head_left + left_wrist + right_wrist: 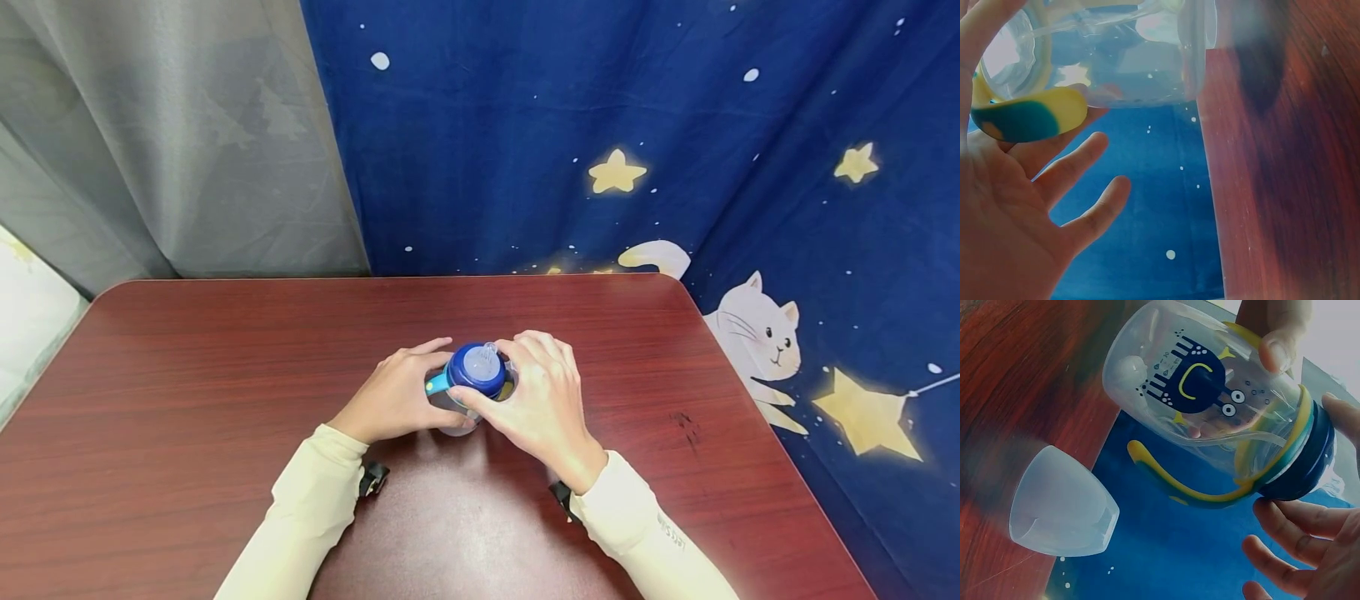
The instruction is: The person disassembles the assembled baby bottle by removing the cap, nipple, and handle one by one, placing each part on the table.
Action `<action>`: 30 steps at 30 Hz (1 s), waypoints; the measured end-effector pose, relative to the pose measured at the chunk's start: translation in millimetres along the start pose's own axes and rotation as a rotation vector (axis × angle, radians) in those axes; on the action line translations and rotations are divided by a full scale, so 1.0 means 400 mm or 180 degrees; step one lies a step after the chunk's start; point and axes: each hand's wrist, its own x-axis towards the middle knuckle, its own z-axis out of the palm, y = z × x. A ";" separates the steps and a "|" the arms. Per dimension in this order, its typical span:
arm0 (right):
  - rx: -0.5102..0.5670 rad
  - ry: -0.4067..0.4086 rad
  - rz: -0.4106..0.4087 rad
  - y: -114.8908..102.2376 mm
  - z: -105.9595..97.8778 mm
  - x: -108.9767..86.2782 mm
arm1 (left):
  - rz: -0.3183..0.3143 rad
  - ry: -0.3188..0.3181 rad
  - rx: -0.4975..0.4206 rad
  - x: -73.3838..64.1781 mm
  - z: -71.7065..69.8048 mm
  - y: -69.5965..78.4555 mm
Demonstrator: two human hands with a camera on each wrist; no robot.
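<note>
A clear baby bottle [1160, 369] with a dark printed cartoon figure, yellow-and-teal handles [1182, 492] and a straw inside stands in the middle of the table. My left hand [397, 396] holds its body from the left, thumb on the near side; in the left wrist view several of its fingers are spread beyond the handle. With thumb and fingers, my right hand [543, 400] grips the dark blue collar [1302, 459] at the top. A clear nipple [482, 362] rises from that collar. Beside the bottle, in the right wrist view, stands a translucent cover [1063, 503].
The reddish-brown wooden table [225, 350] has rounded far corners. Behind it hang a grey curtain [202, 142] and a blue curtain [487, 142] with stars and a cat. Some dark scuff marks [685, 427] show on the table's right side.
</note>
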 end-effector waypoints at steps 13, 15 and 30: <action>0.1171 -0.1043 -0.0167 0.030 -0.025 0.010 | 0.0130 -0.0152 -0.0299 -0.002 -0.008 -0.005; 0.1227 -0.1076 -0.0192 0.032 -0.026 0.010 | 0.0152 -0.0153 -0.0322 -0.002 -0.007 -0.004; 0.0448 -0.0110 -0.0012 0.002 0.002 0.002 | 0.0114 -0.0145 -0.0334 0.002 -0.003 -0.029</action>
